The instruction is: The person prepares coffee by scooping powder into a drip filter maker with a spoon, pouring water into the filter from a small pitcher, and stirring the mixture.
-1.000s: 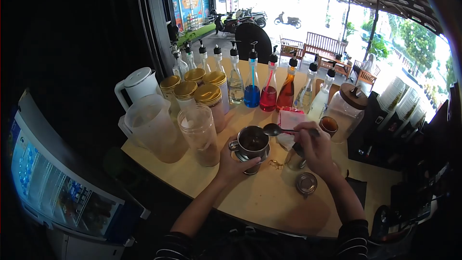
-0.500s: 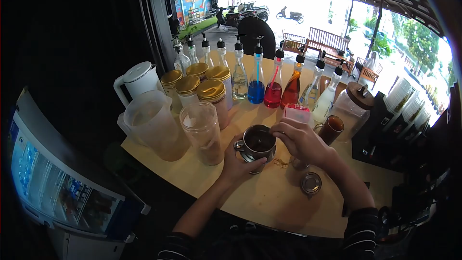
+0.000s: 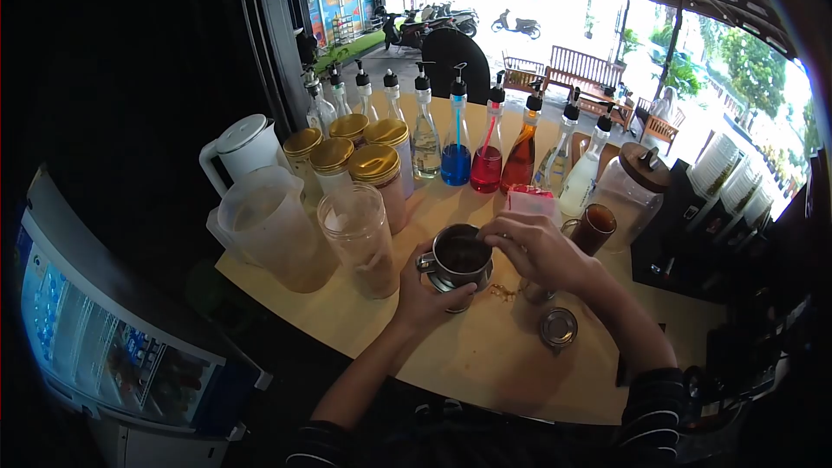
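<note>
My left hand (image 3: 426,299) is wrapped round a metal drip coffee filter (image 3: 462,253), a steel cup with a side handle and a wide flange near its base. Dark contents show inside, and its lower end is partly hidden. My right hand (image 3: 539,251) pinches at the cup's right rim, thumb and fingers together; what they hold is too small and dark to make out. A round metal lid (image 3: 558,327) lies on the table to the right, below my right wrist. Brown crumbs (image 3: 503,292) are scattered beside the filter.
Left of my hands stand a clear plastic jar (image 3: 357,247), a frosted jug (image 3: 270,225) and several gold-lidded jars (image 3: 375,165). Pump bottles of syrup (image 3: 487,169) line the back of the wooden table (image 3: 347,329). A brown glass mug (image 3: 594,230) and wooden-lidded jar (image 3: 635,191) stand right.
The view has shifted slightly. My right hand has moved a little at the cup's rim, and a bright spot inside the cup no longer shows. My left hand keeps its grip.
</note>
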